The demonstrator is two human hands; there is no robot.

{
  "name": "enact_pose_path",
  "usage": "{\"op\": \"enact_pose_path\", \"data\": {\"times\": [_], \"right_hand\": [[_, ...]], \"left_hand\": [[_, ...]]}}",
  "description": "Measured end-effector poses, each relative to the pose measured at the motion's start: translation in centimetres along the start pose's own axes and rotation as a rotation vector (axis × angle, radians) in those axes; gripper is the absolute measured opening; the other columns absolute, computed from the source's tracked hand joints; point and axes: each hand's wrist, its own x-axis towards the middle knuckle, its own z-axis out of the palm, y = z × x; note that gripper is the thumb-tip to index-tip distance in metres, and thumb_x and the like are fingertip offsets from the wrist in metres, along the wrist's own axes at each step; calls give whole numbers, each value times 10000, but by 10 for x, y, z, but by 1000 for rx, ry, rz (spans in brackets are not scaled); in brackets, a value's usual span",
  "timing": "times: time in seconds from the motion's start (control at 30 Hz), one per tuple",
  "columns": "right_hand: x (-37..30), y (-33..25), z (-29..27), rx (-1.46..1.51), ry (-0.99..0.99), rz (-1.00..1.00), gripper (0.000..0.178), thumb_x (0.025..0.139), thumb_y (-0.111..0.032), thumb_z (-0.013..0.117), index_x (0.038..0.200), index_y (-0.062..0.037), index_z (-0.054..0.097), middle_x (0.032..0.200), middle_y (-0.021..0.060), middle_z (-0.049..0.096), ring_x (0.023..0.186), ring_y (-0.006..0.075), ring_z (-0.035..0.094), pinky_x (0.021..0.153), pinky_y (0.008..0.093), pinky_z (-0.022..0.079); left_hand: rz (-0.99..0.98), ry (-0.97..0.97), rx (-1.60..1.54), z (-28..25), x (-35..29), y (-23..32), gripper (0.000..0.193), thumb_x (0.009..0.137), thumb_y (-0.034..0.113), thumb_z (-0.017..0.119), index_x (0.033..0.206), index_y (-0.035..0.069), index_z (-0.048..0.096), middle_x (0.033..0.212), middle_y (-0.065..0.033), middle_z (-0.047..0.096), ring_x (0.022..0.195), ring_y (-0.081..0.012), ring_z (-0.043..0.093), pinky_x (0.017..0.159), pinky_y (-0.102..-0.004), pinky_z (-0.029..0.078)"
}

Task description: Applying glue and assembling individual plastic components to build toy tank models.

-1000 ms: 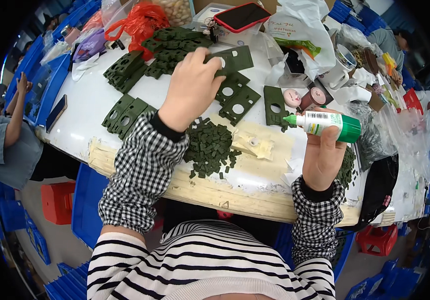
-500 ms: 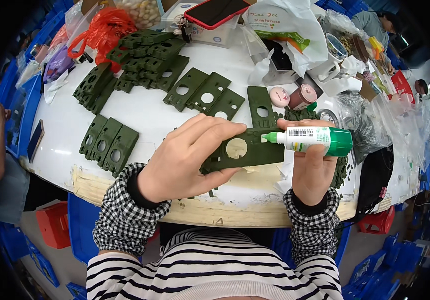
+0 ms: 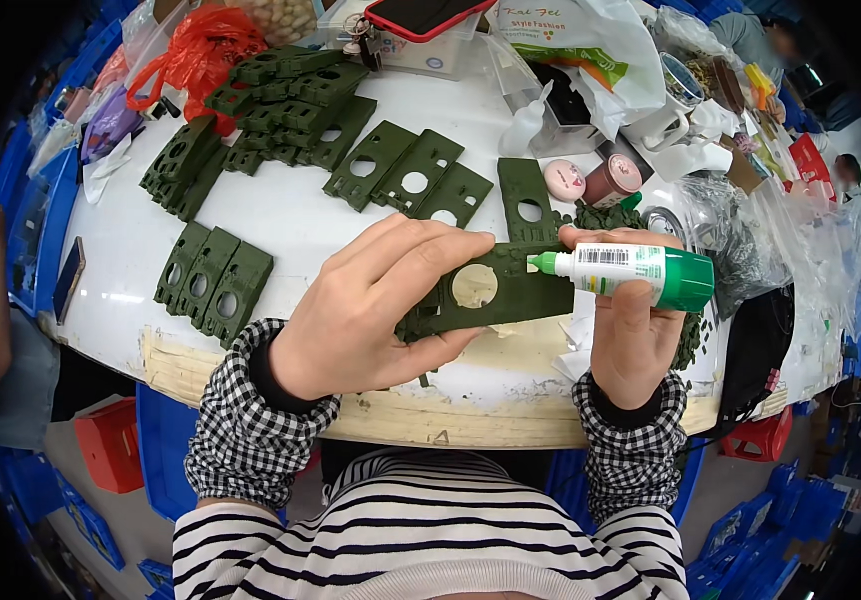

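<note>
My left hand grips the left end of a dark green plastic hull plate with a large round hole, thumb on its near edge and fingers on its far edge. In my right hand is a white and green glue bottle, lying nearly level. Its green nozzle points left and meets the plate beside a small opening, right of the round hole. My right fingers are partly hidden behind the bottle. Just beyond the plate lies another green plate with a hole.
More green plates lie farther back, beside a stacked pile. Three plates sit at the left. Small green parts, a round pink container, a plastic bag and a red-edged phone crowd the back and right.
The whole scene sits slightly higher in the picture. Both hands keep their hold on plate and bottle, and the nozzle stays at nearly the same spot on the plate.
</note>
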Motion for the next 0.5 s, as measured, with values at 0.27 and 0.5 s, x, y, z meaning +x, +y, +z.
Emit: {"op": "enact_pose_path", "data": {"times": [0.27,0.5], "right_hand": [[0,0,0,-29,-13,-27,299,918,-143,606,1115,57,504,1086,200,602,1045,259,608,914,368,497],[1,0,1,-47,-8,-41,301,918,-159,611,1106,58,521,1077,189,603,1043,260,609,910,366,497]], "left_hand": [[15,9,15,0,-1,0,560,630,99,795,1136,-40,599,1029,-178,633,865,-299,615,761,-349,500],[22,18,9,1,-1,-1,562,625,95,792,1134,-43,598,1026,-182,633,851,-295,615,750,-347,499]]}}
